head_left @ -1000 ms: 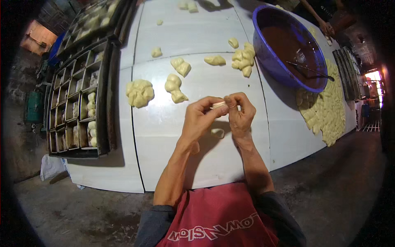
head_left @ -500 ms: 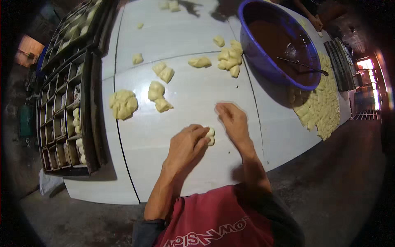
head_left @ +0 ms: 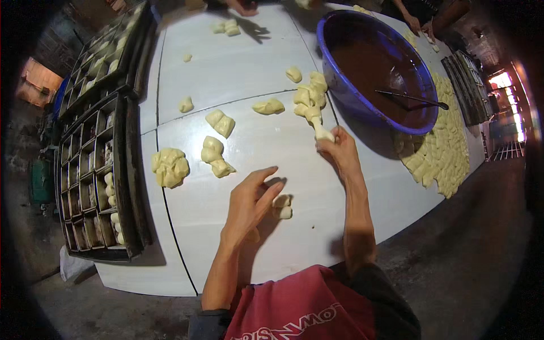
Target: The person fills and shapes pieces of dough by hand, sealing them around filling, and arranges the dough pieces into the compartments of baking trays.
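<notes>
My right hand [head_left: 337, 150] pinches a pale dough piece [head_left: 323, 132], stretched out from the lumpy dough cluster [head_left: 309, 96] beside the purple bowl. My left hand [head_left: 252, 204] is lower on the white table [head_left: 232, 260], fingers apart and holding nothing. Just right of it lie small smooth dough pieces [head_left: 283, 209], partly in its shadow. Further up are loose lumps [head_left: 220, 123], a two-part piece [head_left: 216, 156] and a rounded heap [head_left: 169, 166].
At left, dark tins [head_left: 95, 175] in racks hold some dough balls. At right are a purple bowl [head_left: 377, 71] of brown liquid with a utensil, a spread of cut dough [head_left: 430, 158] and stacked metal pans [head_left: 462, 85]. Other people's hands [head_left: 413, 24] show at the far side.
My hands have parted. The right moved up to the cluster and took hold of dough, pulling it out. The left let go of the small pieces, which now lie on the table.
</notes>
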{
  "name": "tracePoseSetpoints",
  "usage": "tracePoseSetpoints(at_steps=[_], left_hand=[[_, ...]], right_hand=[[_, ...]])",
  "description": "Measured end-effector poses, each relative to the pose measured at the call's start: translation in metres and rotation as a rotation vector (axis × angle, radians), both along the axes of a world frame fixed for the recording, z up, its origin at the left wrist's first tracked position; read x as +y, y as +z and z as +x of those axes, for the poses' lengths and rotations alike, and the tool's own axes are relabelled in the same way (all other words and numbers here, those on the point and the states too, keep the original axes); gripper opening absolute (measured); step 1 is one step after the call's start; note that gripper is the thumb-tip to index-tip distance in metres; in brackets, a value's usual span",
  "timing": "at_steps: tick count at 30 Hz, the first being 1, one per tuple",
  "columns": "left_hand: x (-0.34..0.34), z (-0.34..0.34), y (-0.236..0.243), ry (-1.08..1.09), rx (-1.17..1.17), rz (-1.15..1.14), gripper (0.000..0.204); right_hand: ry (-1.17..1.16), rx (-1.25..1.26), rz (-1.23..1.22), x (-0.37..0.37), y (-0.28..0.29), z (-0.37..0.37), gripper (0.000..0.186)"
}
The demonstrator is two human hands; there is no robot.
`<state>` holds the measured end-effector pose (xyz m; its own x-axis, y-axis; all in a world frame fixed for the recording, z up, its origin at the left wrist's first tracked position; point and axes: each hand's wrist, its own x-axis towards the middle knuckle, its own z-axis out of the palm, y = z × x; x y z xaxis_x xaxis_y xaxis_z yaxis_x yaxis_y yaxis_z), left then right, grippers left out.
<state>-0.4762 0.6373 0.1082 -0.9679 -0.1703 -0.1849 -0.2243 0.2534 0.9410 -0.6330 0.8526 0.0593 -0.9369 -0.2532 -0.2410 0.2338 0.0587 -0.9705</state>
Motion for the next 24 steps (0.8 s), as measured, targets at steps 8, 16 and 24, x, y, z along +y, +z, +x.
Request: tracePoseSetpoints(at_steps=[8, 16, 24], left_hand=[[0.038, -0.039, 0.021, -0.099, -0.147, 0.345, 0.036], [0.053, -0.033, 0.034, -0.105, 0.100, 0.199, 0.056], [0.117, -0.055, 0.030, -0.061, 0.629, 0.193, 0.072]], right_hand=[[0.047, -0.093, -0.354, -0.004, 0.045, 0.092, 0.060], [0.097, -0.093, -0.190, 0.014, 0.051, 0.097, 0.029], [-0.154, 0.075, -0.513, 0.012, 0.081, 0.102, 0.014]])
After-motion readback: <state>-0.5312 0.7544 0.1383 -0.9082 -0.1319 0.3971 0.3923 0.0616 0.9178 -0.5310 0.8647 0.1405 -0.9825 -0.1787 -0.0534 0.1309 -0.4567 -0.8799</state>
